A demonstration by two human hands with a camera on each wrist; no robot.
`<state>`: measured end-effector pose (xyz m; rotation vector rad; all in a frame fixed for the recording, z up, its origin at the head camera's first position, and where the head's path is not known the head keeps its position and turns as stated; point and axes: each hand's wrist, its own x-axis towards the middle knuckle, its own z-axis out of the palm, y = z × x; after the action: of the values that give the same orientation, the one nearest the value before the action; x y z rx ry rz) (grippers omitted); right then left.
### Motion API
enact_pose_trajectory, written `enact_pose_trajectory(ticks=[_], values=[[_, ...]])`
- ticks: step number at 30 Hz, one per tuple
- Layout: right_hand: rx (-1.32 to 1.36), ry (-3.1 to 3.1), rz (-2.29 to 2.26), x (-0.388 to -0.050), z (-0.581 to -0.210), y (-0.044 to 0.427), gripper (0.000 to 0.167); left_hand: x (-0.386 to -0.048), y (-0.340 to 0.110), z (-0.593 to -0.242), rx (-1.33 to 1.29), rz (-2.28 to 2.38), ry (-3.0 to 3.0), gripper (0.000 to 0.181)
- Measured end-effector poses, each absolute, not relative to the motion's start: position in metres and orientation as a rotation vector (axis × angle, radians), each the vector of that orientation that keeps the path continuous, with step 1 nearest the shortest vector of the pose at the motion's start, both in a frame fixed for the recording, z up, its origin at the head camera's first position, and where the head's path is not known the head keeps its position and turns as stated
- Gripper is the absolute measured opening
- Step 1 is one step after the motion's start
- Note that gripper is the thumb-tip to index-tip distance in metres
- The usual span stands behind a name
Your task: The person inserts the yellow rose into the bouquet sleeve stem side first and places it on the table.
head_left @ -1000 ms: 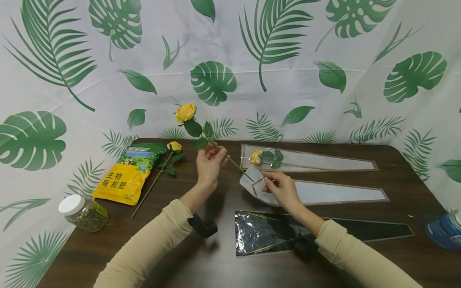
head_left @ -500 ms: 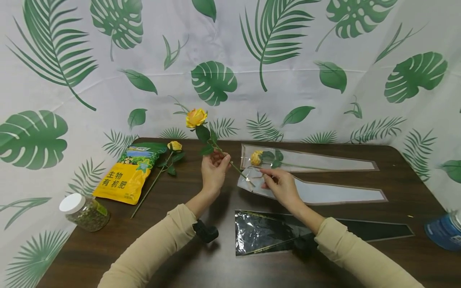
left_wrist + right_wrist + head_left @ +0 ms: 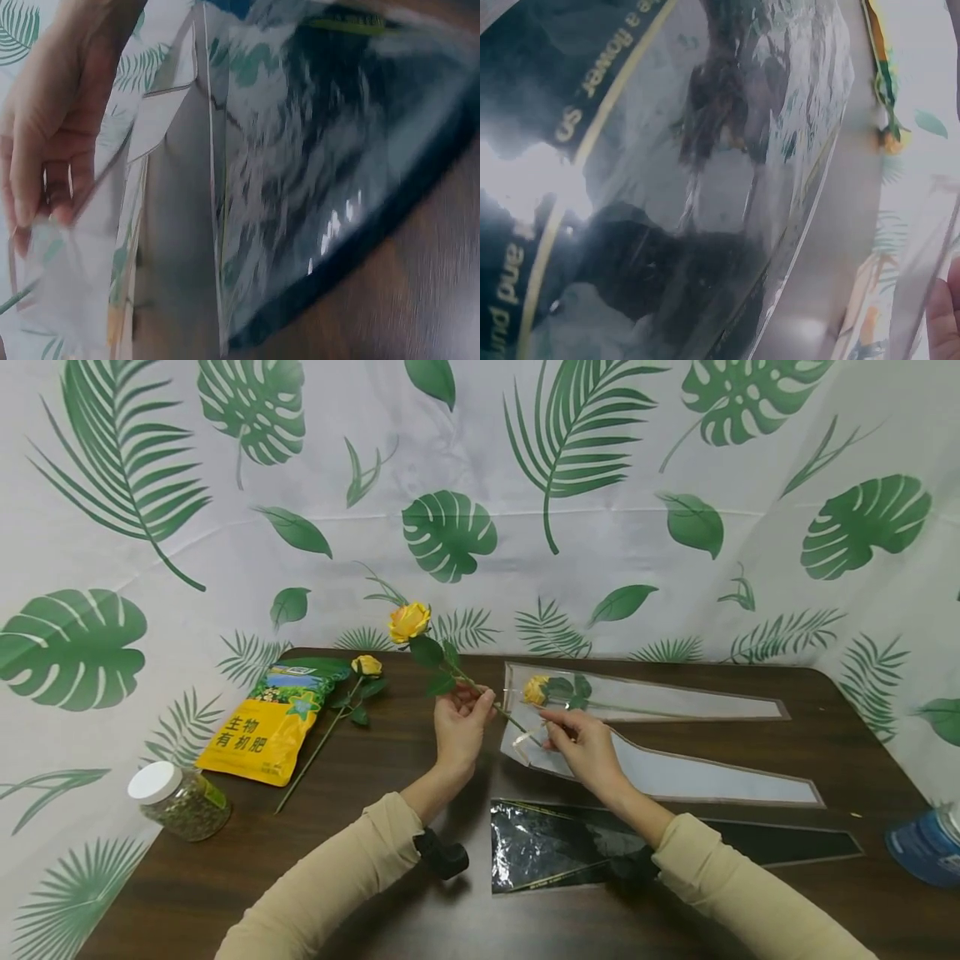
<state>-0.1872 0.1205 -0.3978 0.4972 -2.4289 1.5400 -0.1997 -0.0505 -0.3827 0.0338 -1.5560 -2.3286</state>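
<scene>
A long-stemmed yellow rose (image 3: 409, 623) is pinched by its stem in my left hand (image 3: 460, 731), with the bloom up and left. Its stem slants down right to the mouth of a white flower sleeve (image 3: 716, 770), where the stem's lower end lies. My right hand (image 3: 588, 747) pinches the sleeve's clear front edge and lifts it. In the right wrist view, fingertips (image 3: 943, 311) grip clear film. Behind lies another sleeve (image 3: 720, 700) with a yellow rose (image 3: 536, 691) inside. A black sleeve (image 3: 795, 843) lies flat in front.
At left, another yellow rose (image 3: 367, 666) lies beside a yellow fertilizer bag (image 3: 258, 727). A white-lidded jar (image 3: 180, 802) stands near the table's left edge. At the right edge is a blue can (image 3: 926, 843). A leaf-print cloth (image 3: 600, 460) hangs behind the dark table (image 3: 375, 902).
My left hand has moved right and slightly down with the rose, bringing the stem toward the sleeve. The white sleeve's narrow end has shifted a little toward me. My right hand keeps its pinch.
</scene>
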Motion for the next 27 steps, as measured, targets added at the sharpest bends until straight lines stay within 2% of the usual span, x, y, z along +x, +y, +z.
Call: enact_pose_trajectory(ticks=[7,14,22,27], values=[[0.490,-2.369,1.628,-0.187,-0.395,0.118,0.021,-0.200,-0.040,-0.384,0.117,-2.383,-1.519,0.020],[0.478,-2.372,1.602,-0.187,-0.389,0.117,0.021,-0.196,-0.032,-0.390,0.062,-2.325,-1.726,0.014],[0.421,-2.364,1.623,-0.189,-0.391,0.117,0.020,-0.186,-0.036,-0.391,-0.063,-2.272,-1.882,0.033],[0.420,-2.364,1.636,-0.190,-0.390,0.118,0.021,-0.183,-0.041,-0.389,-0.065,-2.134,-1.938,0.036]])
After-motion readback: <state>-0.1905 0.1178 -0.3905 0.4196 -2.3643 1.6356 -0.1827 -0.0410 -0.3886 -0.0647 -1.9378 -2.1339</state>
